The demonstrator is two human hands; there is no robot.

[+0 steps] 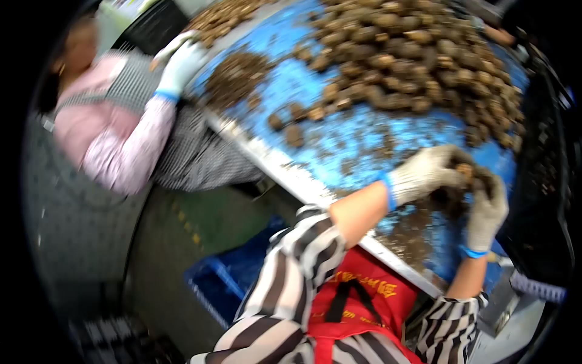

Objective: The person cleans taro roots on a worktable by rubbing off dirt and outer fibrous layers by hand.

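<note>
Both my hands wear off-white knit gloves with blue cuffs, dirty at the fingers, and meet over the near right part of the blue table [339, 155]. My left hand [427, 175] is closed on a small brown tuber [465, 172], its fingertips curled around it. From the other side my right hand [488, 209] closes on the same tuber; its fingers partly hide the piece. Dark peelings or soil [445, 200] lie just below and between the hands. Beyond them is a large heap of brown roundish tubers [394, 57].
A few loose tubers [294, 134] and a mound of brown scraps [236, 79] lie on the left of the table. A co-worker [130, 121] with gloved hands sits there. Black plastic sheeting [542, 164] hangs at the right. A blue crate [224, 273] stands on the floor.
</note>
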